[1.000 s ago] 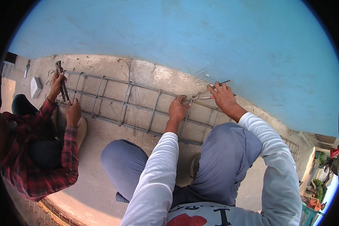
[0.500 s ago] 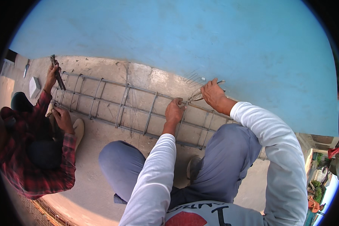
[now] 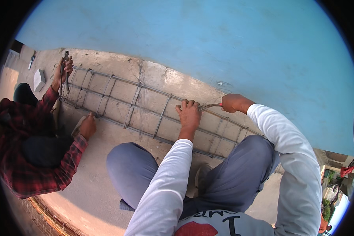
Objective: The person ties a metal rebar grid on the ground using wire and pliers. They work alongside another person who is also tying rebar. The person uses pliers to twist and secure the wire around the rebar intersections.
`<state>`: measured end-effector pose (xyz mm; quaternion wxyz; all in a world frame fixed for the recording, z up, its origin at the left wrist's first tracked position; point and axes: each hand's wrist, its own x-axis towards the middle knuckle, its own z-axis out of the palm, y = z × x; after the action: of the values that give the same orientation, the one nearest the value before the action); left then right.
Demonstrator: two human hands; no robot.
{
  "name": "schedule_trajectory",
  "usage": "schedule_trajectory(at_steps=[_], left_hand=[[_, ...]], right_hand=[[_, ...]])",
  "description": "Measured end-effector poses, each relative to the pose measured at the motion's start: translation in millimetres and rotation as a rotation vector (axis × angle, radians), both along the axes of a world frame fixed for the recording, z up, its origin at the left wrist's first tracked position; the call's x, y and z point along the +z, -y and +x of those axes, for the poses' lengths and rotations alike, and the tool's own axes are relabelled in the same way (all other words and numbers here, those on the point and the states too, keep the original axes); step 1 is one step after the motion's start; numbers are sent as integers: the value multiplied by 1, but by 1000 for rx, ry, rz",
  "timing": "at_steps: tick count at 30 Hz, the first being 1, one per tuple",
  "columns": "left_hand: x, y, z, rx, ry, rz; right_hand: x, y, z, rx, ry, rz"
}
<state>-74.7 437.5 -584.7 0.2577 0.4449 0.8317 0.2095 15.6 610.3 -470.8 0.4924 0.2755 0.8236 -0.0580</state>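
A long rebar cage (image 3: 131, 105) of straight bars and square stirrups lies across the concrete floor in front of me. My left hand (image 3: 190, 117) has its fingers curled over the cage's far top bar, beside a stirrup. In my right hand (image 3: 236, 103) is a pair of pincers (image 3: 213, 105), gripped by the handles, a bit of red showing at my fingers. The pincers' jaws meet the cage at the bar just right of my left fingertips. Whether they bite on a tie wire there is too small to tell.
A blue wall (image 3: 208, 43) rises along the far side, with loose bent wires (image 3: 224, 84) at its foot. At left a co-worker in a red checked shirt (image 3: 39, 169) holds dark pincers (image 3: 67, 72) at the cage's end. A pale block (image 3: 39, 80) lies beyond.
My right hand has lowered and turned, its pincers' handles now drawn together. My left hand has shifted right along the bar. The co-worker's near hand has moved right.
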Motion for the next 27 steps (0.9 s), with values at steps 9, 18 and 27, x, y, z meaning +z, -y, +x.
schedule_trajectory(at_steps=[9,18,27], left_hand=[[-8,-43,39,-135,71,404],[-8,-56,26,-113,389,220],[-19,-15,-21,-266,22,-51]], right_hand=[[6,-24,-2,-617,177,-465],[9,29,45,803,-404,473],[-10,-18,43,683,-361,342]])
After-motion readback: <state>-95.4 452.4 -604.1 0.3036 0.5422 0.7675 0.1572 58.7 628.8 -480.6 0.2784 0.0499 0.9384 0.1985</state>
